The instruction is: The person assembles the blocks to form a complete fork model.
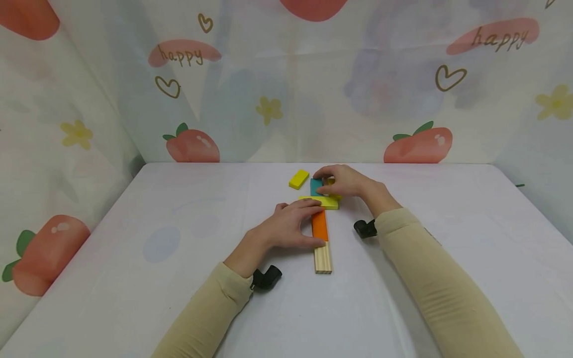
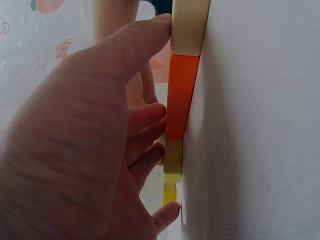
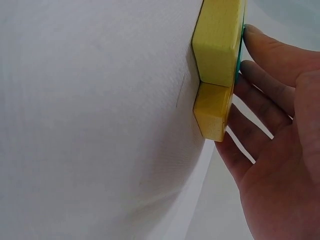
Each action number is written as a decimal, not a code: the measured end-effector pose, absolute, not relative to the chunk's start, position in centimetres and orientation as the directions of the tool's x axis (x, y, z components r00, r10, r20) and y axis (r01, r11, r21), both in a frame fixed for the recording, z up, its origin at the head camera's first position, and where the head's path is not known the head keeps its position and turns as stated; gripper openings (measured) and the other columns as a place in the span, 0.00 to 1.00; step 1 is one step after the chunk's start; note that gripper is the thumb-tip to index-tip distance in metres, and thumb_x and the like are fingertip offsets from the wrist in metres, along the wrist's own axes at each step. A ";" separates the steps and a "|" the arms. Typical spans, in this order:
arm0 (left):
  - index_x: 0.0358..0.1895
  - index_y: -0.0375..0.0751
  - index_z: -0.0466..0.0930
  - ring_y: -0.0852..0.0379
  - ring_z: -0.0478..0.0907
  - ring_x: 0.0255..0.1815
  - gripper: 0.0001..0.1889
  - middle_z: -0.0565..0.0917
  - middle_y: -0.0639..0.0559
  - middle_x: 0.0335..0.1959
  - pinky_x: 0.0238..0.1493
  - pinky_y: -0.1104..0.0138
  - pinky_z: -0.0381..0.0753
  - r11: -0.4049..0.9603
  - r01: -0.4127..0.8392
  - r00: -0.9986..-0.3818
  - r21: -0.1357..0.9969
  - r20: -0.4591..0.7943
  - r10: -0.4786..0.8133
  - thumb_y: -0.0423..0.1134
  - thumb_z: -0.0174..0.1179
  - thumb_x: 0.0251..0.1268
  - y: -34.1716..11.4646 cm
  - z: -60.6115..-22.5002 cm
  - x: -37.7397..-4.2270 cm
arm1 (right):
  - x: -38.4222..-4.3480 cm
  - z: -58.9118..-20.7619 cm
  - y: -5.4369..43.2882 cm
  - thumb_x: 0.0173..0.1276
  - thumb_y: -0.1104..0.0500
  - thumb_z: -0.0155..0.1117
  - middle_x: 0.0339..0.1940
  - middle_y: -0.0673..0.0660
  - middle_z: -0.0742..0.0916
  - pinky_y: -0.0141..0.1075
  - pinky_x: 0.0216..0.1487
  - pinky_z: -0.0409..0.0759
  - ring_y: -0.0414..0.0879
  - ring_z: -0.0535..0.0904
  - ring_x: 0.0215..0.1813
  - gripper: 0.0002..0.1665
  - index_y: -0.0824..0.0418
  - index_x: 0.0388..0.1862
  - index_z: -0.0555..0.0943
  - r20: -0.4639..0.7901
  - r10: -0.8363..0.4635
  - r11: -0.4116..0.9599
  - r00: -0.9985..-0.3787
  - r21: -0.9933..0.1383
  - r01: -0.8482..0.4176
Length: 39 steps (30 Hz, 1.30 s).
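In the head view, my left hand (image 1: pixel 291 223) spans a row of flat wooden blocks. Its thumb rests on a plain wood block (image 1: pixel 323 261), and its fingertips reach past an orange block (image 1: pixel 320 227) to a yellow-green block (image 1: pixel 331 203) lying crosswise. Beyond that, my right hand (image 1: pixel 346 181) pinches a teal block (image 1: pixel 316 187) between thumb and fingertips. The right wrist view shows a darker yellow block (image 3: pixel 215 107) against the yellow-green one, below the right fingers. Only a thin teal edge (image 3: pixel 241 50) shows there; the rest is hidden.
A separate yellow block (image 1: pixel 299 179) lies left of the teal one. White cloth covers the table (image 1: pixel 215 323), with a patterned fabric wall (image 1: pixel 309 74) behind it. Black cameras (image 1: pixel 267 278) sit at both wrists, close over the tabletop.
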<state>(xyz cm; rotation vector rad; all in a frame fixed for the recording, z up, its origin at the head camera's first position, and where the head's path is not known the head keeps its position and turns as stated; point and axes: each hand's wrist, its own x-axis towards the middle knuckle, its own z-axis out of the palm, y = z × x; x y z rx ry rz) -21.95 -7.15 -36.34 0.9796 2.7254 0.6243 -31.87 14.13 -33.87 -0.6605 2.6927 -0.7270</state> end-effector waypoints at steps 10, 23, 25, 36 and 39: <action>0.76 0.49 0.68 0.59 0.57 0.80 0.41 0.65 0.55 0.79 0.69 0.47 0.59 0.707 0.561 -0.772 0.430 -0.037 0.635 0.61 0.66 0.62 -7.2 -36.3 -22.0 | -31.9 -33.9 14.2 0.72 0.51 0.67 0.66 0.63 0.80 0.55 0.72 0.69 0.58 0.73 0.65 0.30 0.59 0.70 0.76 -0.136 -0.480 0.777 -0.867 -0.525 -0.348; 0.75 0.50 0.70 0.58 0.56 0.81 0.39 0.65 0.56 0.79 0.70 0.48 0.60 0.697 0.571 -0.769 0.435 -0.015 0.639 0.61 0.65 0.64 -7.0 -36.5 -22.2 | -30.8 -33.1 15.9 0.74 0.50 0.63 0.71 0.64 0.77 0.59 0.71 0.69 0.62 0.69 0.72 0.31 0.61 0.71 0.74 -0.092 -0.480 0.761 -0.872 -0.538 -0.362; 0.75 0.50 0.70 0.57 0.56 0.81 0.38 0.65 0.56 0.79 0.70 0.47 0.60 0.692 0.573 -0.768 0.439 -0.006 0.640 0.61 0.65 0.64 -7.1 -36.5 -22.2 | -30.6 -33.1 16.1 0.74 0.51 0.63 0.71 0.64 0.77 0.59 0.71 0.69 0.62 0.69 0.72 0.31 0.61 0.71 0.74 -0.084 -0.480 0.759 -0.873 -0.539 -0.365; 0.75 0.47 0.70 0.53 0.60 0.79 0.37 0.67 0.52 0.78 0.69 0.47 0.62 0.664 0.573 -0.789 0.480 0.102 0.606 0.57 0.67 0.65 -7.7 -36.2 -22.7 | -29.2 -32.9 17.0 0.74 0.52 0.64 0.72 0.63 0.77 0.61 0.72 0.66 0.63 0.69 0.72 0.30 0.62 0.71 0.74 -0.033 -0.492 0.746 -0.870 -0.531 -0.401; 0.75 0.46 0.70 0.52 0.61 0.78 0.36 0.67 0.52 0.77 0.69 0.47 0.62 0.664 0.564 -0.800 0.491 0.124 0.587 0.55 0.66 0.66 -8.0 -36.0 -23.0 | -28.8 -32.9 17.0 0.73 0.52 0.65 0.72 0.63 0.76 0.61 0.73 0.65 0.63 0.69 0.73 0.31 0.62 0.72 0.74 -0.021 -0.499 0.733 -0.866 -0.543 -0.409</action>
